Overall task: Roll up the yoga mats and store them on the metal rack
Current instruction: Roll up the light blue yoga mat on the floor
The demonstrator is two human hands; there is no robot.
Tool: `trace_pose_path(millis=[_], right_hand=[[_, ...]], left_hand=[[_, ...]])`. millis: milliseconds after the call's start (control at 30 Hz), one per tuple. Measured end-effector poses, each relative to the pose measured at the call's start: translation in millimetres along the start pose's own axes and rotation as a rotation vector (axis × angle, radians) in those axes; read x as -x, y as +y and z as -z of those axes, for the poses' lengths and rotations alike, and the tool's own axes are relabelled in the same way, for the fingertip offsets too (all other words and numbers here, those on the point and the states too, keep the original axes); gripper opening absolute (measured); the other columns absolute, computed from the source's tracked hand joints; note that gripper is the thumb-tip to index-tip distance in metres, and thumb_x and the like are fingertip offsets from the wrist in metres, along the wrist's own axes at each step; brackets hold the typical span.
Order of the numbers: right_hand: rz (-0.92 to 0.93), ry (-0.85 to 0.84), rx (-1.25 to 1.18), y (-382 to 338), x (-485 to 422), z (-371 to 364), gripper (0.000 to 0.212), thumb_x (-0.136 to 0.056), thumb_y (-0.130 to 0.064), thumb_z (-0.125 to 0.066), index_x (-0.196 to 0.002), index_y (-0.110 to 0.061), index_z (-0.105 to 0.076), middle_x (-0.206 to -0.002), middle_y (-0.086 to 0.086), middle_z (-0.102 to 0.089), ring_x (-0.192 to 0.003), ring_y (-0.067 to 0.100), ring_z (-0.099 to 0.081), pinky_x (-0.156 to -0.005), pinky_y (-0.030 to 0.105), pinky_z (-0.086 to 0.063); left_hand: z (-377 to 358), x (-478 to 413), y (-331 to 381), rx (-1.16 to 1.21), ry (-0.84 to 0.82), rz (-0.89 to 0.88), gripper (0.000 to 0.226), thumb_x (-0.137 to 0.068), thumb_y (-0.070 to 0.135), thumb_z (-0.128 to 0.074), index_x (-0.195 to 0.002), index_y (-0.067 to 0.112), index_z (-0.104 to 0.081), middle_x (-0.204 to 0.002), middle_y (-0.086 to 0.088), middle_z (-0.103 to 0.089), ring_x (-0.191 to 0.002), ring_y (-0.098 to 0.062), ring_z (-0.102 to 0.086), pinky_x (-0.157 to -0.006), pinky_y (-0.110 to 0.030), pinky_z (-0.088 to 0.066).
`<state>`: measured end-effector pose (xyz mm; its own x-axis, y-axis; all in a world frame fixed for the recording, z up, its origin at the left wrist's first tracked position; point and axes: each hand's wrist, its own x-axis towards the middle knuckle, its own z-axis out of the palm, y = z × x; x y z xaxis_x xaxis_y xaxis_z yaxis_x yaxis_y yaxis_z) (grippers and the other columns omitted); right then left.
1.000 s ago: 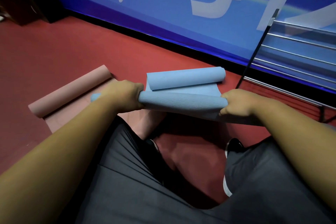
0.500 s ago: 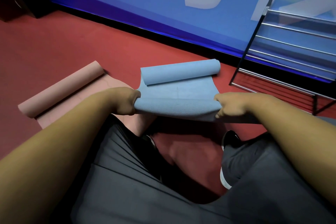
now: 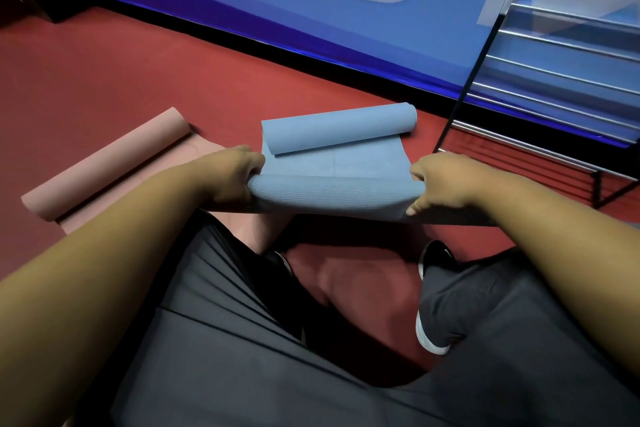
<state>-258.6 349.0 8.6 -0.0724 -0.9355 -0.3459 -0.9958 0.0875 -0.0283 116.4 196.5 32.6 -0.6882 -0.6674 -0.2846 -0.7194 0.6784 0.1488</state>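
A blue yoga mat (image 3: 332, 194) lies on the red floor in front of me, curled at its far end and rolled at its near end. My left hand (image 3: 235, 177) grips the left end of the near roll. At the roll's right end my right hand (image 3: 440, 184) pinches the mat's edge. A pink yoga mat (image 3: 104, 166) lies to the left, its far end curled into a roll, partly hidden under my left arm. The metal rack (image 3: 554, 80) stands at the right, against the blue wall.
A blue banner wall (image 3: 311, 10) with a black base runs across the back. My legs in dark trousers and my dark shoes (image 3: 433, 288) fill the foreground. Open red floor (image 3: 104, 80) stretches to the left and behind the mats.
The near roll of the blue mat has advanced slightly towards the far curled end, with both hands holding its ends. The view has shifted a little.
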Motion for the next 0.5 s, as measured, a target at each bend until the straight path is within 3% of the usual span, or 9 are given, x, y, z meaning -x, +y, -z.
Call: trace_pose_path(millis=[133,200,267,400,500], right_hand=[[-0.022,0.003,0.052,-1.4,2.6,3.4,0.059,-0.068,-0.072,-0.087,-0.077,-0.022,-0.058,-0.089,-0.005,-0.059,-0.091,0.025,-0.058,-0.081,0.043,-0.054],[-0.049,-0.018,0.033,-2.6,3.0,4.5,0.050,-0.068,-0.067,-0.089,-0.085,-0.025,-0.068,-0.091,-0.004,-0.066,-0.093,0.026,-0.062,-0.083,0.043,-0.057],[-0.064,-0.017,-0.026,-4.0,4.5,6.9,0.042,-0.071,-0.058,-0.093,-0.094,-0.028,-0.075,-0.090,-0.005,-0.071,-0.094,0.025,-0.066,-0.084,0.042,-0.059],[-0.053,-0.015,-0.147,-2.8,6.1,8.1,0.037,-0.083,-0.039,-0.090,-0.118,-0.036,-0.079,-0.101,-0.005,-0.078,-0.103,0.021,-0.069,-0.092,0.037,-0.057],[-0.024,-0.044,-0.175,0.5,2.6,3.3,0.055,-0.091,-0.034,-0.083,-0.143,-0.031,-0.066,-0.136,0.000,-0.072,-0.128,0.026,-0.063,-0.102,0.032,-0.048]], left_hand=[[4.7,-5.2,1.5,-0.116,0.013,-0.007,0.050,-0.056,0.071,-0.056,-0.082,0.029,-0.062,-0.084,0.007,-0.060,-0.080,-0.027,-0.063,-0.072,-0.040,-0.057],[5.5,-8.6,4.1,-0.159,-0.009,0.016,0.050,-0.067,0.058,-0.063,-0.111,0.036,-0.067,-0.099,0.005,-0.068,-0.092,-0.029,-0.066,-0.079,-0.039,-0.056],[4.0,-13.5,5.9,-0.184,-0.008,0.038,0.055,-0.082,0.032,-0.071,-0.135,0.034,-0.055,-0.115,-0.002,-0.067,-0.102,-0.033,-0.066,-0.080,-0.039,-0.050],[-6.1,-18.9,6.0,-0.100,-0.047,-0.021,0.033,-0.088,0.020,-0.072,-0.105,0.018,-0.045,-0.112,-0.007,-0.061,-0.095,-0.031,-0.057,-0.082,-0.042,-0.048],[-12.0,-18.2,7.4,-0.054,-0.064,-0.035,0.040,-0.088,0.030,-0.078,-0.102,0.020,-0.042,-0.108,-0.006,-0.063,-0.090,-0.028,-0.058,-0.077,-0.036,-0.043]])
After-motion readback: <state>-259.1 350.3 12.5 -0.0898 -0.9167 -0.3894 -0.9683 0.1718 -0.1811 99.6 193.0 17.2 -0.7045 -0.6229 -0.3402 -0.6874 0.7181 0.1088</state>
